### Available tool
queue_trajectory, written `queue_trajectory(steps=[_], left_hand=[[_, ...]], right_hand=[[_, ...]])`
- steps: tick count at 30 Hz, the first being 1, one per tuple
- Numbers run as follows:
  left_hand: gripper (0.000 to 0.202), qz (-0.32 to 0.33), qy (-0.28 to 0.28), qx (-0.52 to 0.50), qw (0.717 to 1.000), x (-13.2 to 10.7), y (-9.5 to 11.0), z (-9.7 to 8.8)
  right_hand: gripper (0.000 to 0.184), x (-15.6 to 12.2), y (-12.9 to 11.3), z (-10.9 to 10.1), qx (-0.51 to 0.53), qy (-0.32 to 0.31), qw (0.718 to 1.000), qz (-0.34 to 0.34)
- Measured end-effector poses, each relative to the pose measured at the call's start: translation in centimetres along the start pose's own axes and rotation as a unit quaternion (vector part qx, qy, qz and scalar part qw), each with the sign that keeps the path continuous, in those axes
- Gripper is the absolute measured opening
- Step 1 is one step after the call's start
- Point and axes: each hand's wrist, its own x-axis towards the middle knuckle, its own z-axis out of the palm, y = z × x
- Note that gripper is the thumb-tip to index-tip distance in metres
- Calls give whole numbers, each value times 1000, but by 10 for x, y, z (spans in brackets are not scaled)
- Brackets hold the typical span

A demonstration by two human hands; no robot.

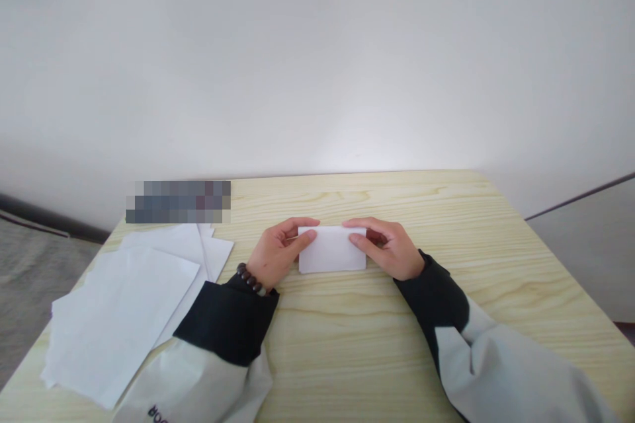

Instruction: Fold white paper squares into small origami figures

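Observation:
A small white rectangle of folded paper (332, 251) is held level above or on the middle of the table; which of the two I cannot tell. My left hand (280, 251) pinches its left end, thumb on top and index finger along the far edge. On the opposite end, my right hand (389, 246) grips the paper in the same way, thumb over the upper face. The other fingers of both hands are partly hidden behind or under the paper.
Loose white paper sheets (124, 310) lie overlapping on the left of the wood-grain table (347, 357). Behind them is a pixelated dark object (178, 202) that I cannot make out. A white wall (317, 66) rises at the table's far edge.

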Motion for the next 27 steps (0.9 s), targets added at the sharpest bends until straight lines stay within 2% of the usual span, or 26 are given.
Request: queue_trajectory(steps=[11, 27], left_hand=[[41, -5, -1, -15, 1000, 0, 1, 1], [42, -20, -17, -51, 998, 0, 0, 0]], right_hand=[[31, 1, 0, 0, 10, -3, 1000, 2], [24, 1, 1, 0, 4, 1, 1000, -17]])
